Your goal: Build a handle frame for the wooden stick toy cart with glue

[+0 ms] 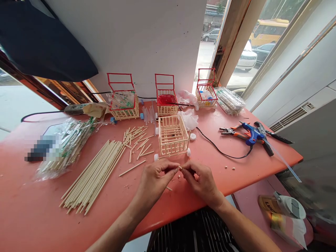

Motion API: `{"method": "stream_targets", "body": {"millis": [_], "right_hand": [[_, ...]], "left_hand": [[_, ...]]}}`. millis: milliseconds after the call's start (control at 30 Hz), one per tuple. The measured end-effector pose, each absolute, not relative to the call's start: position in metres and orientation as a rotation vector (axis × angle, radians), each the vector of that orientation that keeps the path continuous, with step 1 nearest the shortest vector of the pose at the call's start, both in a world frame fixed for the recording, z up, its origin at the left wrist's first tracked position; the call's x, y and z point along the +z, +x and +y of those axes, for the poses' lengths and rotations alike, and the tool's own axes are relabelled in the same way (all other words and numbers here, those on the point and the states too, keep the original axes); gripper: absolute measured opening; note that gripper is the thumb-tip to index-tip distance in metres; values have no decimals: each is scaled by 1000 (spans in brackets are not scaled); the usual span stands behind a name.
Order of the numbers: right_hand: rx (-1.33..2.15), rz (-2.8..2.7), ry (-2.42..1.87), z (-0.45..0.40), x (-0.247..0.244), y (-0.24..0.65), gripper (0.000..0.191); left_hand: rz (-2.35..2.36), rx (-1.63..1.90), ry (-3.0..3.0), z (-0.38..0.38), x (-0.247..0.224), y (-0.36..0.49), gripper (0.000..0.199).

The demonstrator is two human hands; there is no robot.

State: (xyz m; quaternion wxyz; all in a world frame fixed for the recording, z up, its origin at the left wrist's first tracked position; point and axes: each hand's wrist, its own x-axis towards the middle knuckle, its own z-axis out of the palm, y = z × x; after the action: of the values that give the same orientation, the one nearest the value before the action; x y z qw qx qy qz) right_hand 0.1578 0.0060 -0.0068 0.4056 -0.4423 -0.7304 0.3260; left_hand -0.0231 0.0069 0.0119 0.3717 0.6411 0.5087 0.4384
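Note:
My left hand (159,176) and my right hand (201,178) meet near the table's front edge, both closed in a pinch. Between their fingertips is a short piece of wooden stick (180,168), mostly hidden by the fingers. Just beyond them stands a small cart of wooden sticks (173,134) with white bottle-cap wheels. To its left lie cut short sticks (135,138) in a loose heap. A bundle of long wooden sticks (94,175) is spread further left. One loose stick (132,168) rests beside my left hand.
Three carts with red handles, the left (124,105), middle (166,101) and right (207,94), stand along the wall. A blue glue gun (253,134) with a black cord lies over pliers (231,131) at right. Plastic-wrapped sticks (69,145) lie left; a jug (282,204) stands below right.

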Motion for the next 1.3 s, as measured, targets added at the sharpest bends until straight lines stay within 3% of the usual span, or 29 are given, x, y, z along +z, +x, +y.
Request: {"method": "stream_targets", "body": {"millis": [1300], "right_hand": [[830, -1903, -1146, 5, -10, 161, 19]], "left_hand": [[1322, 1078, 1665, 7, 7, -21, 15]]}}
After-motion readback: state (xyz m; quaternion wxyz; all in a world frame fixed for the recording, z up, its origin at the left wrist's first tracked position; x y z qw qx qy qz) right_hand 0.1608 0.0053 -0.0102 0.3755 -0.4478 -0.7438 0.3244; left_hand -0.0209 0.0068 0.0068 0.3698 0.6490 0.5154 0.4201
